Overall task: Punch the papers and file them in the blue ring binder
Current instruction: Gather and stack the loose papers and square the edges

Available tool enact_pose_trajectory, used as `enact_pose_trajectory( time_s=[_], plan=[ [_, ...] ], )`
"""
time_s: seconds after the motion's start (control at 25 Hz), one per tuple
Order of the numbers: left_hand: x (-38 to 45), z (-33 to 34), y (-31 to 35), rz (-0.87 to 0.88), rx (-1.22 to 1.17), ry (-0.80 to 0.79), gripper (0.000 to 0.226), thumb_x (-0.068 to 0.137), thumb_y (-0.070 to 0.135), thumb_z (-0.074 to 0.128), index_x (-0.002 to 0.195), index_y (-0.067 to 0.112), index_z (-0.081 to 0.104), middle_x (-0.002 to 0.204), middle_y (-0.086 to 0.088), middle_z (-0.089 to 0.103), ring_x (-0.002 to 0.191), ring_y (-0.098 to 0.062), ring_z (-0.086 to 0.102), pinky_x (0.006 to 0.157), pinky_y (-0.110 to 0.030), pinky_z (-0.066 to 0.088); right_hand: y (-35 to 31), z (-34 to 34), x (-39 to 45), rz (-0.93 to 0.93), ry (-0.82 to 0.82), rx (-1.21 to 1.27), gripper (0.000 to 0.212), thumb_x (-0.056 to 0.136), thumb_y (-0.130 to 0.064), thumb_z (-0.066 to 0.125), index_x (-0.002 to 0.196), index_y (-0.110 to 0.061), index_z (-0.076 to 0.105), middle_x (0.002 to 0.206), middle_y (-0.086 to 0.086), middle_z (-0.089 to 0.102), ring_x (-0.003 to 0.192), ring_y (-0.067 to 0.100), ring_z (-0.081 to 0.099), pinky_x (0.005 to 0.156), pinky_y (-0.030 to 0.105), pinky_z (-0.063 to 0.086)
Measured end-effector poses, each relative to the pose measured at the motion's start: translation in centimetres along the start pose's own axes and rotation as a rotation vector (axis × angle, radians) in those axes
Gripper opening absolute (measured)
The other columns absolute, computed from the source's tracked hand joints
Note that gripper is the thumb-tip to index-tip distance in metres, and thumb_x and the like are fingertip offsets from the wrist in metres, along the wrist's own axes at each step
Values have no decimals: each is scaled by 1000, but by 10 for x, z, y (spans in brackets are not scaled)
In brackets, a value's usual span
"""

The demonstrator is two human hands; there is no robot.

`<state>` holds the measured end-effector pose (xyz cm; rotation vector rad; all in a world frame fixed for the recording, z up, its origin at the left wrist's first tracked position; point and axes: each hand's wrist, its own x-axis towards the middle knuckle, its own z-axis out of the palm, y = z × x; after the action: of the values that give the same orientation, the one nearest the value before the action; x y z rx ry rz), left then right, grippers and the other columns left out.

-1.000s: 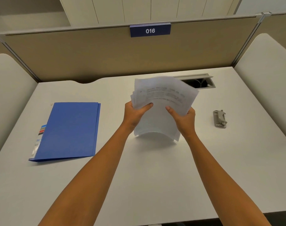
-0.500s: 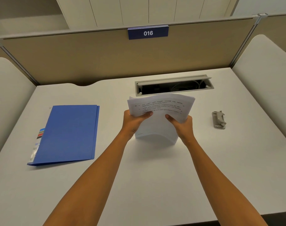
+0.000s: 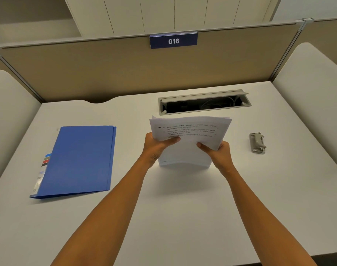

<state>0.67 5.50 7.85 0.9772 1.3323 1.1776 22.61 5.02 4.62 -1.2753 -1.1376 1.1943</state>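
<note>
A stack of white printed papers (image 3: 188, 135) stands on its bottom edge on the white desk (image 3: 183, 208), bowed toward me with its top curling forward. My left hand (image 3: 156, 146) grips its left side and my right hand (image 3: 217, 153) grips its right side, thumbs on the front sheet. The blue ring binder (image 3: 79, 160) lies closed and flat on the desk to the left, apart from my hands. A small grey hole punch (image 3: 257, 143) sits to the right of the papers, untouched.
An open cable tray (image 3: 204, 102) is sunk into the desk behind the papers. A beige partition with a sign reading 016 (image 3: 173, 41) closes the back. White rounded side panels (image 3: 313, 93) flank the desk on both sides.
The papers have dropped lower, their bottom edge now down on the desk, and the fanned top has squared up. Both hands keep their grip; the cable tray behind is now uncovered.
</note>
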Motion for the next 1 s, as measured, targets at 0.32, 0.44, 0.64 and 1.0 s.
enact_pose_trajectory(
  time_s=[0.32, 0.44, 0.64, 1.0],
  plan=[
    [-1, 3, -11, -22, 86, -51, 50, 68, 13, 87, 112, 23, 67, 107, -1, 69, 99, -22, 64, 76, -27, 58, 7, 3, 1, 50, 18, 25, 44, 77, -14, 78, 119, -15, 62, 111, 5, 68, 99, 29, 65, 84, 46, 57],
    [-1, 5, -10, -8, 97, -38, 41, 73, 16, 84, 106, 30, 66, 104, 2, 69, 97, -21, 65, 73, -27, 58, 4, 3, 1, 44, 5, 26, 41, 79, -12, 76, 117, -17, 61, 106, 0, 68, 99, 27, 65, 81, 42, 59],
    [1, 5, -5, 22, 68, -42, 43, 73, 15, 83, 110, 26, 65, 109, -2, 69, 98, -22, 66, 79, -33, 59, -3, 1, 4, 19, -4, 36, 36, 79, -11, 76, 107, -29, 62, 104, -3, 67, 97, 23, 64, 80, 39, 59],
    [-3, 4, -21, -56, 72, -28, 49, 69, 13, 86, 114, 18, 67, 109, -3, 71, 97, -21, 66, 72, -24, 56, 7, -1, 2, 79, -33, -1, 47, 77, -15, 78, 120, -20, 59, 111, 2, 66, 101, 21, 62, 81, 35, 58]
  ],
)
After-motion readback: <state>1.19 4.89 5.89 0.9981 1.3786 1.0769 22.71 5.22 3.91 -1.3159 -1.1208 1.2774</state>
